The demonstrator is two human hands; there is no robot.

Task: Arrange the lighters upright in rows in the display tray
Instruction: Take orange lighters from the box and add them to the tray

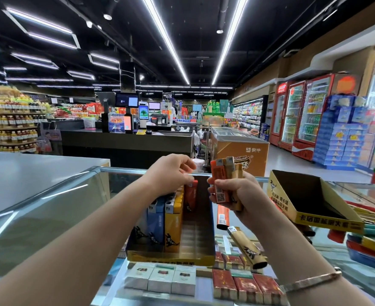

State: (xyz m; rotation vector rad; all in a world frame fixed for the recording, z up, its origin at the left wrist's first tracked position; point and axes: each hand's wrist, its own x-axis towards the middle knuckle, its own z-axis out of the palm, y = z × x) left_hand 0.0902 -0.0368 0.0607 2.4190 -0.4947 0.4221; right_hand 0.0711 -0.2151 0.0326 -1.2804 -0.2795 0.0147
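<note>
Supermarket aisles, drink fridges and a checkout stretch behind a glass-topped desk point(49, 217). From the head view, the left hand point(171, 173) pinches a red lighter point(191, 195) going upright into the display tray point(171, 258), beside the standing rows. The right hand point(232, 195) grips a bundle of lighters point(224, 173). Crowding the row could topple neighbours; the bundle might slip onto the loose lighters point(246, 248) nearby.

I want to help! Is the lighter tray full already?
No, the tray has lighters standing only on its left side, and its right side is bare.
</note>
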